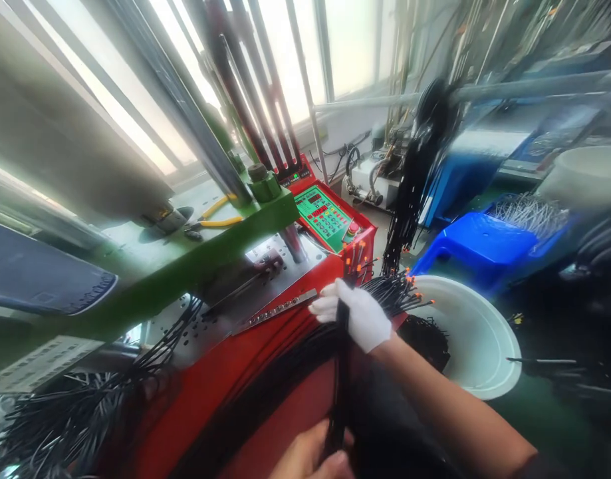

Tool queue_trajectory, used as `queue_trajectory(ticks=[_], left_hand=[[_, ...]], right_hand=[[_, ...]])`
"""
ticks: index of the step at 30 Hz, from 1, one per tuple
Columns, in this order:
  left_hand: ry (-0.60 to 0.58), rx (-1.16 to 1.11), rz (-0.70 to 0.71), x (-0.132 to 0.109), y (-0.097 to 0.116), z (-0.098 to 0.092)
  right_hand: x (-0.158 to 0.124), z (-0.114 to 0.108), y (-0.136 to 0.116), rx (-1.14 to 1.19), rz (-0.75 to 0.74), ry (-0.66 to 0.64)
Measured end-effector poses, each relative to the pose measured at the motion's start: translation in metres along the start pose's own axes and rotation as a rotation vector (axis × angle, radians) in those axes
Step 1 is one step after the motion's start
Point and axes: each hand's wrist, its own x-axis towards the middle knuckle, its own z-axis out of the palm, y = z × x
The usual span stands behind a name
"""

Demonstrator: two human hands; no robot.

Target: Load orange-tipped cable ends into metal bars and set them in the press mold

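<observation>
A bundle of thin black cables (pixel 341 372) with orange tips hangs near the middle of the head view. My right hand (pixel 362 318), in a white glove, is around its upper part, just below the tips. Lower down, at the bottom edge, my bare left hand (pixel 308 452) is wrapped round the same bundle and is partly cut off by the frame. Beside the gloved hand, more orange-tipped cables (pixel 392 293) lie over the red machine's corner.
A red and green press stands at left and centre, with a control panel (pixel 325 216) and yellow-handled pliers (pixel 220 216) on it. At right are a pale round tub (pixel 485 332), a blue stool (pixel 485 236) and hanging black cables (pixel 409 193). Loose cables (pixel 60 419) heap at lower left.
</observation>
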Motion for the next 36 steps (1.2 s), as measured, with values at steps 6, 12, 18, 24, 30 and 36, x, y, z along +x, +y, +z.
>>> queue_trajectory(ticks=[6,12,18,24,30,36], left_hand=[[0.148,-0.244,0.168,0.024,0.03,0.02],[0.056,-0.112,0.056,-0.015,0.013,-0.02],[0.38,-0.1,0.25,-0.008,0.029,0.003],[0.142,-0.196,0.204,-0.013,0.027,0.001],[0.164,-0.282,0.285,-0.012,0.039,-0.001],[0.101,-0.253,0.302,-0.012,0.044,-0.008]], right_hand=[[-0.017,0.027,0.007,-0.103,0.088,-0.222],[-0.032,0.029,0.02,-0.163,0.075,-0.385],[-0.045,0.041,0.051,-0.137,0.246,-0.457],[-0.025,0.047,0.009,-0.232,0.027,-0.256],[-0.031,0.044,0.008,-0.58,0.095,-0.539],[-0.037,0.049,0.021,-0.356,0.213,-0.627]])
